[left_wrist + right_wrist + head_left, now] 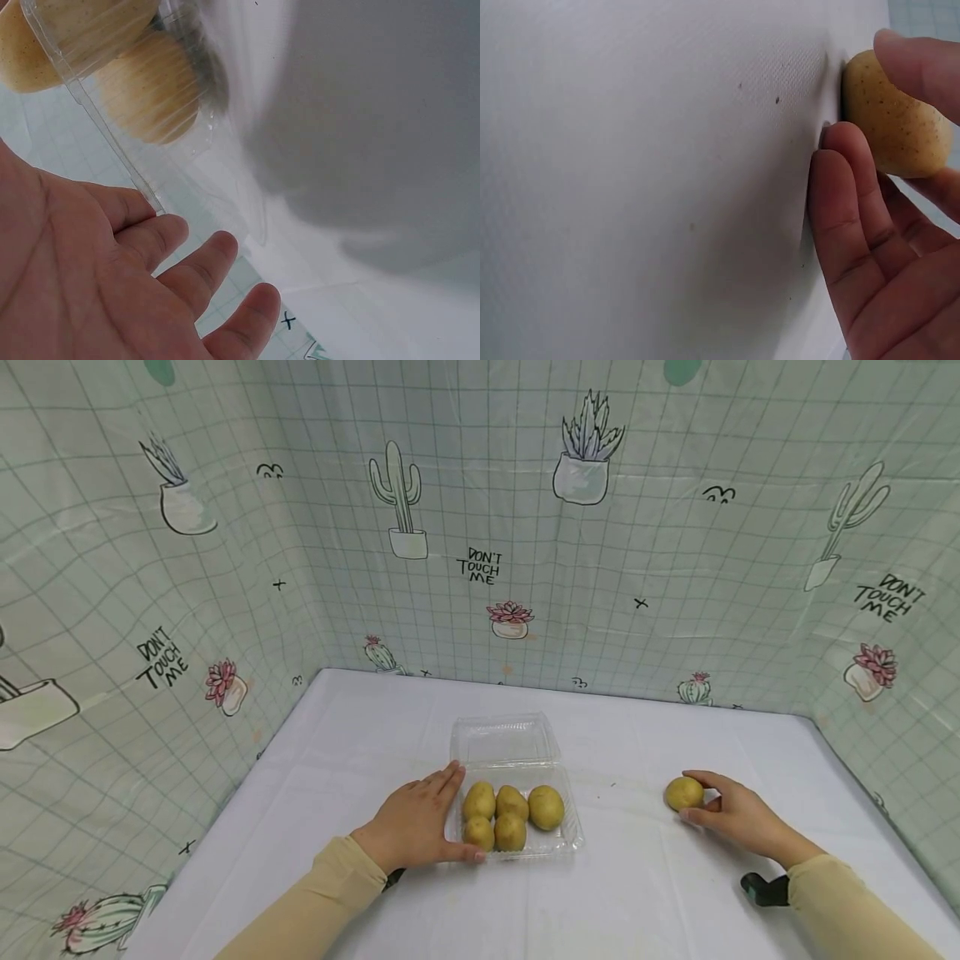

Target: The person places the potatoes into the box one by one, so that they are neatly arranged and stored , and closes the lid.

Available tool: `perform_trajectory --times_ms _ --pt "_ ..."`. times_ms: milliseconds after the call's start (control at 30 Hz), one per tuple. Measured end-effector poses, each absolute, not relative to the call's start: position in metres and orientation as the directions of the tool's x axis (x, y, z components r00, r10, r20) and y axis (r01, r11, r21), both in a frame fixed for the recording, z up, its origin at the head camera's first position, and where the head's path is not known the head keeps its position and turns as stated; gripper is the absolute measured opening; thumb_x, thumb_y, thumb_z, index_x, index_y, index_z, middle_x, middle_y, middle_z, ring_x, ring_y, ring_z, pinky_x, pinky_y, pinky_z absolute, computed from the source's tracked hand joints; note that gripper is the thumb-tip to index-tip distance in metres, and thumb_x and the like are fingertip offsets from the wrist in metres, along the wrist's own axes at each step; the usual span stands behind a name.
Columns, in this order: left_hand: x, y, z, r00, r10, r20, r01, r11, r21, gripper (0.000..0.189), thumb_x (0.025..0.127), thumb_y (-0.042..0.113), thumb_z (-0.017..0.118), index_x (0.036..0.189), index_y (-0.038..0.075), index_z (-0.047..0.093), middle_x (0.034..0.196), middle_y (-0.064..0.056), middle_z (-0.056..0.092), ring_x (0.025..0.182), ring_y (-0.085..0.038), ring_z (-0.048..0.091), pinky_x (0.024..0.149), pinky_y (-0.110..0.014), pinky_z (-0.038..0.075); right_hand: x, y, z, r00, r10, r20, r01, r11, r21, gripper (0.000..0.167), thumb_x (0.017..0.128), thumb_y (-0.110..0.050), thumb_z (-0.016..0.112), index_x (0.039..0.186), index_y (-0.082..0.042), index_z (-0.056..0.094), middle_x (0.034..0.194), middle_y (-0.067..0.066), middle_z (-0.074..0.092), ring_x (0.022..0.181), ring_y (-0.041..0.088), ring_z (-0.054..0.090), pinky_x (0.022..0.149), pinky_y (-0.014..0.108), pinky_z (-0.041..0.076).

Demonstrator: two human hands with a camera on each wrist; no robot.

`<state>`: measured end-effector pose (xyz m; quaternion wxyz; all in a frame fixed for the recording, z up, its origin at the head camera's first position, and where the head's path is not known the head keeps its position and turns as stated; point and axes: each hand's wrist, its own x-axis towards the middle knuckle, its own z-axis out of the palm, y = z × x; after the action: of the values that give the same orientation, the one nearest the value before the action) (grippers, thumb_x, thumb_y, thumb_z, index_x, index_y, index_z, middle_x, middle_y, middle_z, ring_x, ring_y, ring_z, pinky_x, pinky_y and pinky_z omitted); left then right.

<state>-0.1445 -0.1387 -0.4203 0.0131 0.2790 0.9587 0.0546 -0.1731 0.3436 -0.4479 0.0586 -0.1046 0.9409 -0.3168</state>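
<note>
Spreads the left hand [420, 821] wide just left of centre in the lower half of the head view, thumb near the front edge and fingertips by the back left corner of a clear plastic clamshell container [573, 828], touching its side without closing round it. Contains, at lower centre, five yellow potatoes [512, 804], three behind and two in front, with a bare spot at front right. Has the hinged lid [504, 742] lying open above the tray in the frame. Shows farther right, well apart from the container, a single potato [684, 794] held in a narrow pinch between thumb and fingers of the right hand [738, 814]. Cannot tell whether lifted clear of the white tablecloth [622, 893] or resting on it. Could lose the single potato through a pinch too far off its middle, being round and probably slippery. Could drag or tilt the light container by pressing unevenly with the left hand, and so roll the loose potatoes about. Could also dent the thin wall by knocking against it.
</note>
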Motion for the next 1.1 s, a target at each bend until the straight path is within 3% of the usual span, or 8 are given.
perform_trajectory --times_ms 100,500,1100 --pt "-0.1446 -0.1386 -0.4201 -0.844 0.536 0.003 0.533 0.839 0.11 0.118 0.078 0.084 0.054 0.154 -0.003 0.031 0.158 -0.017 0.031 0.139 -0.032 0.041 0.105 -0.048 0.042 -0.1751 0.3433 -0.4503 -0.972 -0.23 -0.037 -0.161 0.779 -0.605 0.071 0.088 -0.028 0.079 0.143 0.002 0.046 0.09 0.006 0.062 0.071 0.015 0.055 0.058 0.027 0.045" --pt "-0.1463 -0.1386 -0.4221 -0.844 0.536 0.008 0.533 0.839 0.104 0.118 0.077 0.084 0.055 0.154 -0.003 0.031 0.158 -0.017 0.031 0.138 -0.032 0.041 0.104 -0.048 0.043 -0.177 0.3428 -0.4548 -0.973 -0.227 0.025 -0.196 0.773 -0.603 0.065 0.085 -0.024 0.081 0.136 0.003 0.052 0.107 0.015 0.064 0.08 0.016 0.06 0.063 0.026 0.05" --pt "-0.146 -0.1387 -0.4241 -0.845 0.534 0.005 0.531 0.839 0.118 0.118 0.077 0.084 0.055 0.154 -0.002 0.03 0.159 -0.017 0.03 0.139 -0.032 0.041 0.105 -0.048 0.042 -0.1769 0.3412 -0.4556 -0.972 -0.227 0.052 -0.212 0.767 -0.605 0.064 0.082 -0.021 0.084 0.134 0.002 0.054 0.102 0.011 0.064 0.075 0.014 0.057 0.061 0.025 0.047"
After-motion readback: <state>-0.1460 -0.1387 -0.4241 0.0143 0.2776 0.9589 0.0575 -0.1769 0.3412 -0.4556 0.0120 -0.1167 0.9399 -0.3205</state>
